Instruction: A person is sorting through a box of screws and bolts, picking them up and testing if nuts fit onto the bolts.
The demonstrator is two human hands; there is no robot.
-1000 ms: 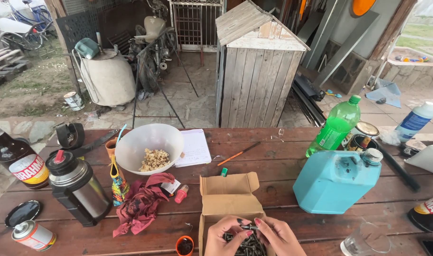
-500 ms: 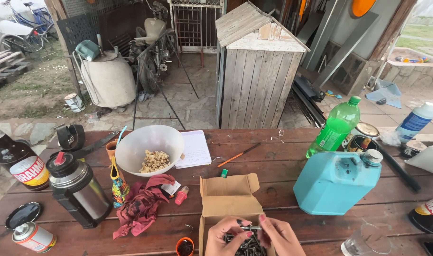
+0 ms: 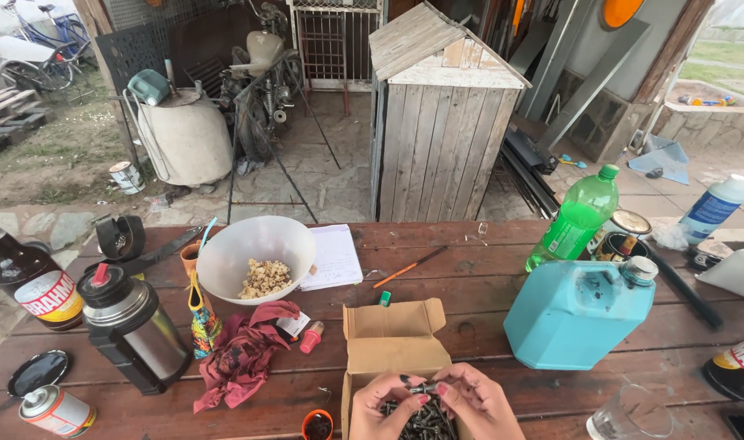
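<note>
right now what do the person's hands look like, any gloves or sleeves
Both hands are bare: no gloves, and no sleeve shows at the bottom edge of the head view. The left hand and the right hand have fingernails painted pinkish red. Dark smudges, like grease or dirt, mark the left hand near the thumb. No rings or watch can be made out.

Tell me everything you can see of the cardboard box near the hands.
The cardboard box is small, brown and open, its rear flap upright with side flaps folded out. It sits on the wooden table at the near edge and holds dark metal screws. The left hand and right hand rest over its opening.
</note>
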